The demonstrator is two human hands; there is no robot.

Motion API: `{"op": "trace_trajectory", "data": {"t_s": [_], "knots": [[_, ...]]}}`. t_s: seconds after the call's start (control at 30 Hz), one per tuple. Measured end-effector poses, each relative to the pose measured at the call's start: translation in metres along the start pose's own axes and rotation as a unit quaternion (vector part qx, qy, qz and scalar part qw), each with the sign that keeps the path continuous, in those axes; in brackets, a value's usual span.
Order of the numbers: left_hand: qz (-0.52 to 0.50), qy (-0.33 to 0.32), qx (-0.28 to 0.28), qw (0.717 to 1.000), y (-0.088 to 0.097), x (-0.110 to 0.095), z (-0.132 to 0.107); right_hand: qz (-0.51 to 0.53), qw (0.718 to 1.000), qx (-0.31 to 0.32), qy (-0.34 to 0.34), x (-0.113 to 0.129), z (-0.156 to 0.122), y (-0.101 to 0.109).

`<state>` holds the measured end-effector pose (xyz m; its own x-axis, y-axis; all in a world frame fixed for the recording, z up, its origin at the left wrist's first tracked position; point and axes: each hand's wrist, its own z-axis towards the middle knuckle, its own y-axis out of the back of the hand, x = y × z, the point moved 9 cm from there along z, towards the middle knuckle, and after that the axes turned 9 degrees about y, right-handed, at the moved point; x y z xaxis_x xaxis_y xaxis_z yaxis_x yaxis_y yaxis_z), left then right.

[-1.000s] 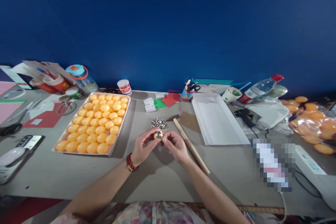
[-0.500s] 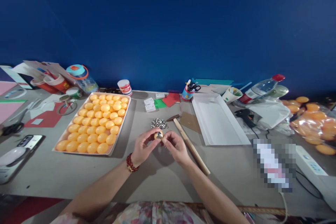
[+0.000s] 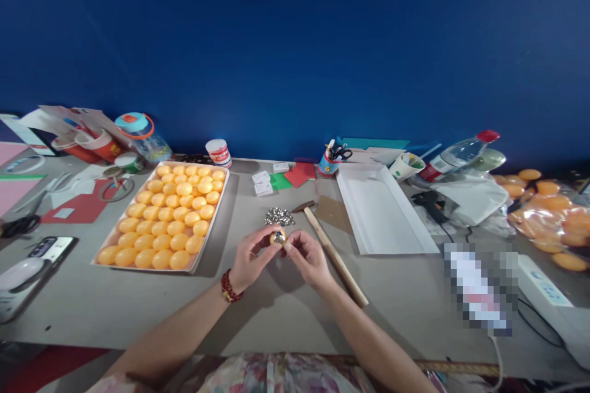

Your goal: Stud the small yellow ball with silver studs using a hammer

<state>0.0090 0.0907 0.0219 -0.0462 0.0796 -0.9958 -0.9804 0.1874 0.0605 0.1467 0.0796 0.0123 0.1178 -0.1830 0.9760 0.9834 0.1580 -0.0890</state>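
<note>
Over the middle of the table, my left hand pinches a small round orange piece with a shiny silver face between thumb and fingers. My right hand is closed, its thumb and fingertips pressed at the piece's right side. Just beyond my fingers lies a pile of small silver metal parts. A hammer with a wooden handle rests to the right of my right hand, its head pointing away from me. The left side holds a shallow box of orange balls in rows.
A white tray lies right of the hammer, near a bag of orange balls. Small white boxes, red paper and a pen cup stand towards the blue wall. A phone is far left, a power strip far right.
</note>
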Motion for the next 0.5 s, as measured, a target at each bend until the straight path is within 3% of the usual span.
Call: {"op": "trace_trajectory", "data": {"t_s": [0.33, 0.5], "knots": [[0.006, -0.008, -0.002, 1.000, 0.0007, -0.0040, 0.0000, -0.032, 0.999, -0.005, 0.023, 0.0042, -0.0002, 0.0023], [-0.041, 0.005, -0.002, 0.999, -0.0007, -0.0004, 0.0007, -0.022, 0.999, -0.023, 0.012, 0.0026, -0.0007, 0.0028]]}}
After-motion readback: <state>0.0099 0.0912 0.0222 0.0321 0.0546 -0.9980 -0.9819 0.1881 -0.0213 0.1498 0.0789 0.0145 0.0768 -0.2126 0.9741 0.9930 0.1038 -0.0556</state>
